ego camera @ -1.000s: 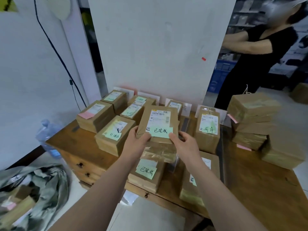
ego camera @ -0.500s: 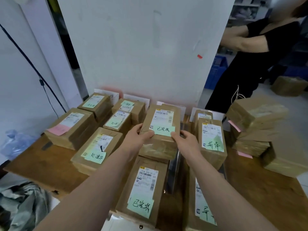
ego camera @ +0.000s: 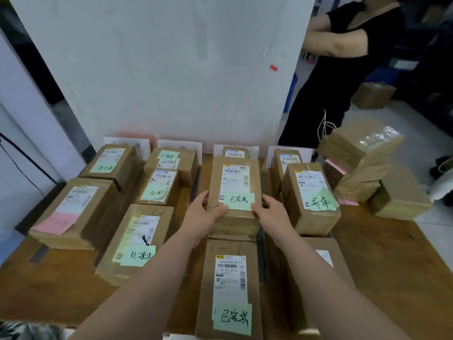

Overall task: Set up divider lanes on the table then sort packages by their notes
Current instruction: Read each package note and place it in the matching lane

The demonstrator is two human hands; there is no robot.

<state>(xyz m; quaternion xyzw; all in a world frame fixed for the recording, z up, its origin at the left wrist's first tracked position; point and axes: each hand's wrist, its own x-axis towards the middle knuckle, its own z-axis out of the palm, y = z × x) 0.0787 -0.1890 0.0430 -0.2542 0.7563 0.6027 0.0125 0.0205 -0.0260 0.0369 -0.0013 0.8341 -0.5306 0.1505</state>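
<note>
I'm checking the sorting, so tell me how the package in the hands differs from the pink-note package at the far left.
The held package carries a green note with handwriting; the pink-note package carries a pink note with no writing I can make out. The left hand and right hand grip the held package at its near corners; no hand touches the pink-note package. Both are brown boxes with white shipping labels.

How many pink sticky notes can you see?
3. One pink note sits on the near-left package; an upper pink note and a lower pink note poke from the right-hand stack. Others may be hidden there.
</note>
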